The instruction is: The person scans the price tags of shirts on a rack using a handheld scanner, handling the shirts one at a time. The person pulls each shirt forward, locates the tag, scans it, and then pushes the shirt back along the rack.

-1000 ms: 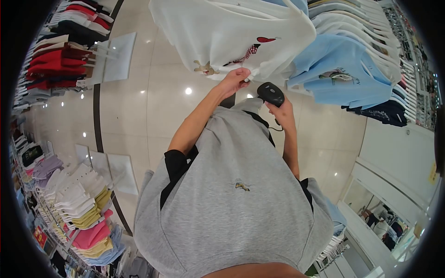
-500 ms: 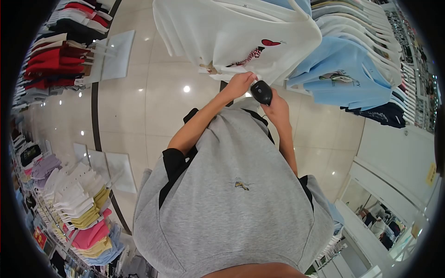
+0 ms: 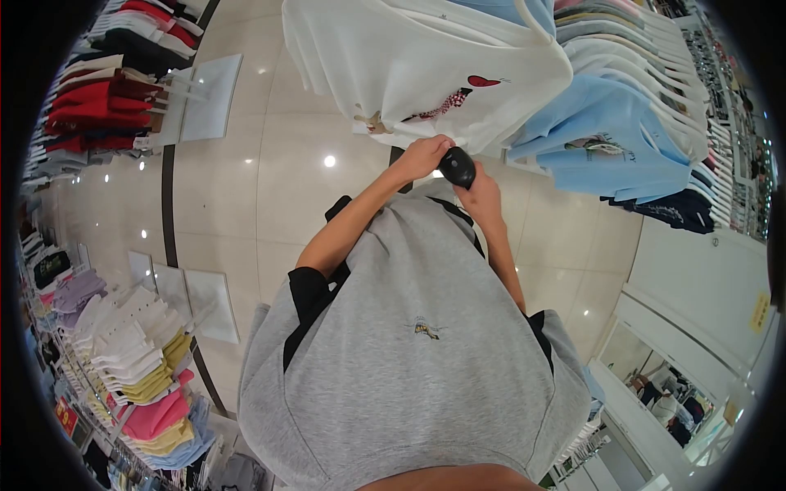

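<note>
A white T-shirt with a red heart-like print and a patterned figure hangs in front of me, its lower edge just beyond my hands. My right hand is closed around a black handheld barcode scanner, whose rounded head faces up toward me. On the other side, my left hand is closed in a pinch near the shirt's bottom edge, its fingertips beside the scanner's head. What those fingertips hold is too small to make out.
Right of the white shirt, a light blue T-shirt fronts a row of hung garments. Folded-looking clothes in red and pink hang on racks at left. A white cabinet stands at right. Glossy tiles cover the floor.
The scanner has shifted slightly left, closer to my left fingertips, with my right hand following. Both hands sit slightly lower in view. The hanging shirts appear a little lower and to the right.
</note>
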